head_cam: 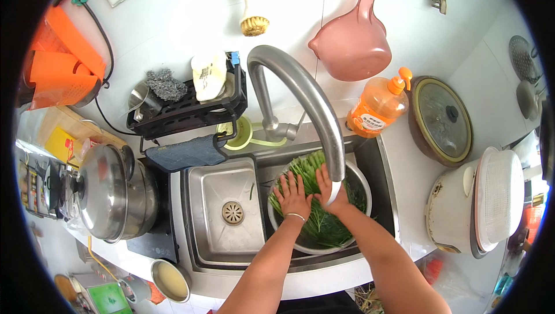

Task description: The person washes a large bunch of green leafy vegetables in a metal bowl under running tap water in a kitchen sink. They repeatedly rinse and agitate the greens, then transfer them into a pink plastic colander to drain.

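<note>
A round metal basin [369,201] stands in the right bowl of the sink, filled with long green leafy vegetables [318,227] in water. My left hand [295,199] lies flat on the greens with its fingers spread, a thin bangle at the wrist. Beside it, my right hand [331,192] also rests on them, fingers apart and partly hidden by the faucet. From the curved steel faucet [303,84] a stream of water [334,193] falls onto or just past my right hand.
The left sink bowl [208,236] has a drain strainer [233,213]. A lidded steel pot [112,197] stands left on an induction cooktop [156,244]. An orange soap bottle [377,106], a lidded clay pot [442,119] and a white colander [498,197] line the right. A black rack [186,110] hangs behind.
</note>
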`<action>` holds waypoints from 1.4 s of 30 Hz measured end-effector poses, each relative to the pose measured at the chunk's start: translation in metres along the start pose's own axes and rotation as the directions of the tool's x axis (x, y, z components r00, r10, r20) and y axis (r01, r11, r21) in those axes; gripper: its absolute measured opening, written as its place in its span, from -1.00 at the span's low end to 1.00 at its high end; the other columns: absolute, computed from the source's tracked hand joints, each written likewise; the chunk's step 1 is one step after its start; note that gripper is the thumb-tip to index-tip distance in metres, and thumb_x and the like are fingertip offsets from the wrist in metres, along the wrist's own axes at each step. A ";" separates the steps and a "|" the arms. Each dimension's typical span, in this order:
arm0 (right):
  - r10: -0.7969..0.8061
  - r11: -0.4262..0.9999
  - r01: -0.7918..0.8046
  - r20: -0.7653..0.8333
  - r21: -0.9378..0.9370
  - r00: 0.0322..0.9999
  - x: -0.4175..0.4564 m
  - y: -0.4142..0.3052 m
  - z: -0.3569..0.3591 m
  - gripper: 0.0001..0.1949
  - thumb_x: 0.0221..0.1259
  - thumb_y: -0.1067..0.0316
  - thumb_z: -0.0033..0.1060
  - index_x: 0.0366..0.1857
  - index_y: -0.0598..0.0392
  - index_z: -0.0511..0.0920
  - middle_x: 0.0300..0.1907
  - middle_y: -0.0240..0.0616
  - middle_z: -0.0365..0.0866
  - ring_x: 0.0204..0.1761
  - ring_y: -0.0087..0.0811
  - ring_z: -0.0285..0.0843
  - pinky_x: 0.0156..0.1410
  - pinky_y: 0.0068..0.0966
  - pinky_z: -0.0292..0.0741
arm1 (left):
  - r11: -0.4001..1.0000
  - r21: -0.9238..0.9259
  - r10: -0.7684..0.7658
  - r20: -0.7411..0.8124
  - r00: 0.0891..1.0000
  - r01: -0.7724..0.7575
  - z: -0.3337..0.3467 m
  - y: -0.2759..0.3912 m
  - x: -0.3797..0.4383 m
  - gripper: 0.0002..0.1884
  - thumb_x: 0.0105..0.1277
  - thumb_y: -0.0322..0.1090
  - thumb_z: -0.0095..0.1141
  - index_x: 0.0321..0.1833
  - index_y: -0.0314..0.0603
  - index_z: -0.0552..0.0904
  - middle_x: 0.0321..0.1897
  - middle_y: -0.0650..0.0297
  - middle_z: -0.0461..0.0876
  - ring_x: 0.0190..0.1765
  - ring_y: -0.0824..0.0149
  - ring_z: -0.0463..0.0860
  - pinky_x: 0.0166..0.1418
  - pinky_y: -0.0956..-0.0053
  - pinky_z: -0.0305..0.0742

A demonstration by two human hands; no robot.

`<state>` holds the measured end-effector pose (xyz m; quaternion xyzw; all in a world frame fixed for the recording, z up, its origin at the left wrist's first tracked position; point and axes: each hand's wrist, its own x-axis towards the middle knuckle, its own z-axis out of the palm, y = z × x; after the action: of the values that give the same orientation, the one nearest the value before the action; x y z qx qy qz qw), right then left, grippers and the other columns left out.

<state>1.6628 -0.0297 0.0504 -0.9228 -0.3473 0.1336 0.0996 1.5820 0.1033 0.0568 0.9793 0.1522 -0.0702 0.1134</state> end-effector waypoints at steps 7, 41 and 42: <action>-0.047 0.997 0.056 0.144 -0.059 0.988 -0.005 0.018 0.035 -0.18 0.26 0.03 0.04 0.52 0.01 -0.15 0.57 -0.17 -0.46 0.59 -0.20 -0.55 0.60 -0.20 -0.35 | 0.982 0.183 0.002 0.256 0.967 -0.050 0.019 0.014 0.010 -0.22 0.41 0.07 -0.12 0.49 -0.36 0.04 0.56 0.03 -0.25 0.57 -0.02 -0.41 0.51 -0.13 -0.50; 0.153 0.948 -0.013 -0.420 0.317 0.895 -0.151 0.013 -0.178 -0.59 0.06 0.25 0.29 0.02 0.06 0.50 0.02 -0.15 0.59 0.09 -0.11 0.52 0.07 -0.27 0.53 | 0.732 0.539 0.599 -0.217 0.771 -0.417 -0.173 0.043 0.094 -0.25 0.11 -0.18 0.23 0.36 -0.38 0.33 0.50 -0.13 -0.03 0.57 -0.07 -0.20 0.52 -0.18 -0.42; 0.241 0.961 -0.137 -0.489 0.239 0.838 -0.174 0.028 -0.193 -0.70 0.05 0.29 0.28 -0.11 0.05 0.53 -0.10 -0.19 0.60 -0.02 -0.15 0.55 -0.05 -0.27 0.54 | 0.781 0.438 0.546 -0.131 0.827 -0.446 -0.188 0.064 0.075 -0.36 0.21 -0.27 0.07 0.35 -0.42 0.31 0.50 -0.12 0.00 0.57 -0.07 -0.19 0.51 -0.19 -0.43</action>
<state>1.6145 -0.1839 0.2556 -0.9405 -0.2001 -0.0746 0.2643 1.6922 0.1111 0.2385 0.9874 -0.1171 0.0581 -0.0888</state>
